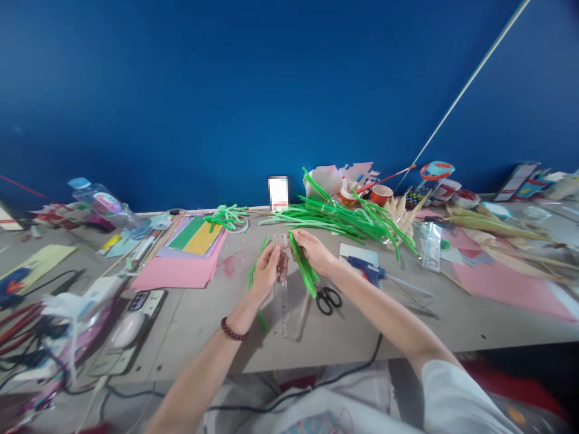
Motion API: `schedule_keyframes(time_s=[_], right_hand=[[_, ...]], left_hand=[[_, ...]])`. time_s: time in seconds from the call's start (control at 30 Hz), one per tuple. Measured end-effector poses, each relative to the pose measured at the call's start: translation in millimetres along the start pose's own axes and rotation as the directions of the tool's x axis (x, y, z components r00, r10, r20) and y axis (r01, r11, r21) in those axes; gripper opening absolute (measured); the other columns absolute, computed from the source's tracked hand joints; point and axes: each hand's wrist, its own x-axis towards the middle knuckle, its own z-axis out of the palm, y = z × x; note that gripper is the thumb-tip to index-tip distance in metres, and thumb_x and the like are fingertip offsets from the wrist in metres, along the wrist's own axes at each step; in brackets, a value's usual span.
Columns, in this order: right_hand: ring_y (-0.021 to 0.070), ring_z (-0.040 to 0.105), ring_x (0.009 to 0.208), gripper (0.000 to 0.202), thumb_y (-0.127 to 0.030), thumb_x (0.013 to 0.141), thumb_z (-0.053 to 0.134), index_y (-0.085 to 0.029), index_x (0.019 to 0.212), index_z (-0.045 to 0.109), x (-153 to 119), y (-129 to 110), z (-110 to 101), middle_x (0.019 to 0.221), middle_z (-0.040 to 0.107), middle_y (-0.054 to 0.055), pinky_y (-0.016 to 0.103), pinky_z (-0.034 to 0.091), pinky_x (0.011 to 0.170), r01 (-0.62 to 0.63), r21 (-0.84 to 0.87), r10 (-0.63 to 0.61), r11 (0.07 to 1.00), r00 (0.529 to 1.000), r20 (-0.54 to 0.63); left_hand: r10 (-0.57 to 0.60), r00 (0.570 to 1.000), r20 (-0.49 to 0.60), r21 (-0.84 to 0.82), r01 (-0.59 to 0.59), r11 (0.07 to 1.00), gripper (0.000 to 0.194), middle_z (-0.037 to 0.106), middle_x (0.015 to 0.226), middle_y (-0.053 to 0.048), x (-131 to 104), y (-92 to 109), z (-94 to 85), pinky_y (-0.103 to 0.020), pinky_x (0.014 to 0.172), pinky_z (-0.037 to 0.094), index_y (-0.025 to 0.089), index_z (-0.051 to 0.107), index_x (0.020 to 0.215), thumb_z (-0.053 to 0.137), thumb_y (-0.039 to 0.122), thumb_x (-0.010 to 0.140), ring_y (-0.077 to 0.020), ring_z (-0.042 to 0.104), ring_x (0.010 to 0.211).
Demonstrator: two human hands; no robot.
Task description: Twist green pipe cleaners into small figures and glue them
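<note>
**Pale sleeve point(456, 395) by the tabletop's point(194, 337) near edge, green bundle point(308, 277) in hand**

Careful handling likely means keeping the bundle's tips level and the clear ruler point(284, 307) flat. The right hand point(313, 252) pinches the bundle's upper end, over mid-tabletop; the left hand point(266, 265) is at the ruler, though blur hides whether it grips. The bundle looks fuzzy and bright, slanting toward the near edge beside black-handled scissors point(335, 295).

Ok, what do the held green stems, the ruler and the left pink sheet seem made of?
Green stems: probably chenille, matte; edges look fuzzy. Ruler: likely clear plastic, smooth; the table shows through. Pink sheet: paper or card, matte; thin, flat, no glare.
</note>
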Motion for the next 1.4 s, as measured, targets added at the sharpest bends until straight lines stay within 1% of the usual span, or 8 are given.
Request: schedule_keyframes(time_s=[0.17, 0.33, 0.4, 0.53, 0.67, 0.97, 1.2, 1.4], right_hand=[[0.0071, 0.047, 0.048, 0.038, -0.047, 0.061, 0.074, -0.018, 0.079, 0.057, -4, 7, 11, 0.055, 0.054, -0.007, 0.021, 0.038, 0.049, -0.012, 0.044, 0.012, 0.999, 1.0, 0.0], [0.0087, 0.05, 0.052, 0.033, -0.044, 0.059, 0.076, -0.017, 0.074, 0.063, -5, 17, 16, 0.057, 0.06, -0.004, 0.023, 0.042, 0.054, 0.038, 0.103, -0.031, 0.994, 0.997, -0.064], [0.0096, 0.051, 0.05, 0.032, -0.043, 0.061, 0.075, -0.017, 0.076, 0.065, -6, 19, 17, 0.058, 0.061, -0.003, 0.024, 0.042, 0.053, 0.031, 0.124, -0.025, 0.992, 0.999, -0.048], [0.0114, 0.051, 0.047, 0.034, -0.041, 0.065, 0.073, -0.017, 0.089, 0.068, -11, 16, 18, 0.059, 0.063, -0.001, 0.026, 0.041, 0.045, -0.049, 0.129, 0.044, 0.99, 0.998, 0.044], [0.0111, 0.052, 0.048, 0.033, -0.034, 0.063, 0.075, -0.017, 0.091, 0.069, -15, 9, 19, 0.064, 0.065, 0.0, 0.026, 0.041, 0.045, -0.044, 0.136, 0.035, 0.99, 0.997, 0.072], [0.0096, 0.052, 0.048, 0.032, -0.031, 0.064, 0.076, -0.017, 0.091, 0.067, -14, 8, 19, 0.065, 0.065, -0.001, 0.024, 0.041, 0.046, -0.068, 0.218, 0.067, 0.974, 0.998, 0.012], [0.0103, 0.054, 0.048, 0.034, -0.029, 0.059, 0.078, -0.019, 0.087, 0.062, -11, 12, 16, 0.062, 0.063, -0.003, 0.023, 0.044, 0.045, -0.036, 0.199, 0.05, 0.979, 0.997, -0.067], [0.0107, 0.055, 0.05, 0.033, -0.029, 0.056, 0.08, -0.019, 0.082, 0.062, -13, 11, 18, 0.063, 0.064, -0.003, 0.024, 0.047, 0.048, -0.031, 0.182, 0.04, 0.983, 0.998, -0.045]], left_hand=[[0.049, 0.996, -0.073, 0.073, -0.043, 0.996, 0.033, 0.045, 0.05, 0.009, -3, -1, 2.2, -0.016, 0.031, 0.025, 0.021, 0.046, 0.084, 0.055, 0.052, 0.08, -0.0041, 0.035, 0.032], [0.07, 0.989, -0.128, 0.107, -0.057, 0.993, 0.032, 0.042, 0.049, 0.01, -6, 0, 5.8, -0.017, 0.033, 0.027, 0.02, 0.046, 0.087, 0.055, 0.051, 0.081, -0.0044, 0.036, 0.033], [0.089, 0.985, -0.146, 0.105, -0.074, 0.992, 0.032, 0.043, 0.049, 0.01, -7, 0, 7.2, -0.017, 0.033, 0.027, 0.02, 0.047, 0.087, 0.056, 0.049, 0.081, -0.0046, 0.039, 0.034], [0.107, 0.983, -0.148, 0.088, -0.094, 0.992, 0.031, 0.049, 0.054, 0.007, -7, 0, 7.7, -0.016, 0.032, 0.025, 0.019, 0.048, 0.085, 0.057, 0.048, 0.081, -0.0053, 0.045, 0.037], [0.105, 0.986, -0.133, 0.079, -0.095, 0.992, 0.032, 0.05, 0.053, 0.007, -7, 1, 6.9, -0.016, 0.033, 0.026, 0.019, 0.049, 0.085, 0.057, 0.049, 0.08, -0.0052, 0.045, 0.036], [0.079, 0.986, -0.146, 0.061, -0.071, 0.996, 0.029, 0.05, 0.058, 0.007, -11, 0, 9.8, -0.016, 0.033, 0.03, 0.02, 0.049, 0.086, 0.058, 0.047, 0.08, -0.0056, 0.047, 0.04], [0.098, 0.983, -0.153, 0.067, -0.089, 0.994, 0.028, 0.049, 0.06, 0.006, -11, 1, 9.1, -0.016, 0.034, 0.033, 0.02, 0.048, 0.085, 0.057, 0.046, 0.081, -0.006, 0.048, 0.042], [0.111, 0.979, -0.172, 0.078, -0.099, 0.992, 0.03, 0.049, 0.058, 0.007, -11, 2, 7.7, -0.017, 0.036, 0.035, 0.02, 0.047, 0.082, 0.056, 0.048, 0.081, -0.0062, 0.047, 0.041]])
